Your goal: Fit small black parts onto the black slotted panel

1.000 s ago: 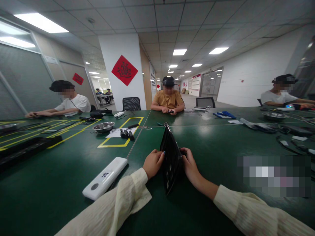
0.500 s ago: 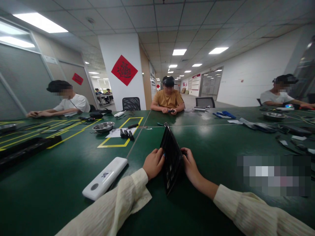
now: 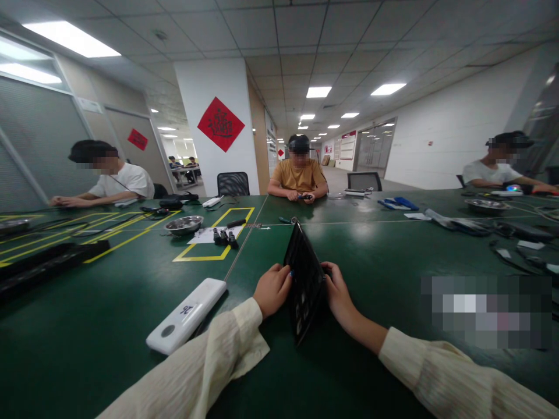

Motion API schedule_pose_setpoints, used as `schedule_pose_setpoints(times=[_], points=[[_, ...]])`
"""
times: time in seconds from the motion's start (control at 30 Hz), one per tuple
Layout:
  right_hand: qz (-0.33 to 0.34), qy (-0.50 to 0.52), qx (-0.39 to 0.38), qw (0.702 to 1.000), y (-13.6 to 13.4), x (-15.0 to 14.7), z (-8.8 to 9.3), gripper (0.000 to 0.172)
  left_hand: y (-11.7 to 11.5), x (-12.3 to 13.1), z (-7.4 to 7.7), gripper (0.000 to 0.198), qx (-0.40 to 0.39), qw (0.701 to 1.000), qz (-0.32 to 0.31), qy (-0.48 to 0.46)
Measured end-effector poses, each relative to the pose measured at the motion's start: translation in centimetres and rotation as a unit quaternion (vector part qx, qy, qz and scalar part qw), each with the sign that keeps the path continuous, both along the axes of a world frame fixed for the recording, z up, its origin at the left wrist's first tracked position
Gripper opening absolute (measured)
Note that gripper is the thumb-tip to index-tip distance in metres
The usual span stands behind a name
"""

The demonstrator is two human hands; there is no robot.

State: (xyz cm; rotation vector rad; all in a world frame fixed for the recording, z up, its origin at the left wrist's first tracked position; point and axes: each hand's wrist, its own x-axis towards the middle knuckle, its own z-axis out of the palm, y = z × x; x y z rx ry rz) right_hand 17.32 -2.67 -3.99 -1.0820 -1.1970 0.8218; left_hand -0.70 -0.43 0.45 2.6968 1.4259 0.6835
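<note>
A thin black panel (image 3: 303, 285) stands on edge over the table in front of me, seen nearly side-on. Its left face carries raised or recessed shapes too dark to name. My right hand (image 3: 340, 297) is closed on the panel from the right, thumb and fingers at its edge and the rest behind it. Against the left face presses my left hand (image 3: 273, 291), its fingers curled in. A speck of blue shows at its fingertips; what they pinch there is too small to name. A white power bank (image 3: 187, 317) marked 26 lies left of my left hand.
Beyond the panel are a metal bowl (image 3: 184, 225), several black cylindrical parts (image 3: 225, 237) on white paper, and a black tray (image 3: 52, 265) at far left. Cables and pouches (image 3: 458, 223) lie at right. Other people sit around the green table (image 3: 371, 256).
My hands and the panel hold nearly the same place. The person at left has leaned slightly further left.
</note>
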Motion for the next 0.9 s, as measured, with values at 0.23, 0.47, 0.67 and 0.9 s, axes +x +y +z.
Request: schedule_pose_setpoints(times=[0.23,0.47,0.67,0.9], points=[[0.004,-0.008,-0.005,1.000,-0.05,0.03,0.23,0.035,0.30,0.17,-0.56,0.035,-0.021,0.999,0.029,-0.037],[-0.002,-0.002,0.003,1.000,-0.15,-0.03,0.34,0.034,0.08,0.10,-0.37,0.034,0.008,0.999,0.023,-0.023],[0.003,-0.004,0.000,1.000,-0.01,0.01,0.15,0.035,0.11,0.00,-0.38,0.035,0.011,1.000,0.021,-0.011],[0.005,0.009,-0.006,1.000,-0.12,0.00,0.32,0.034,-0.07,0.06,-0.09,0.033,0.012,1.000,0.017,0.001]])
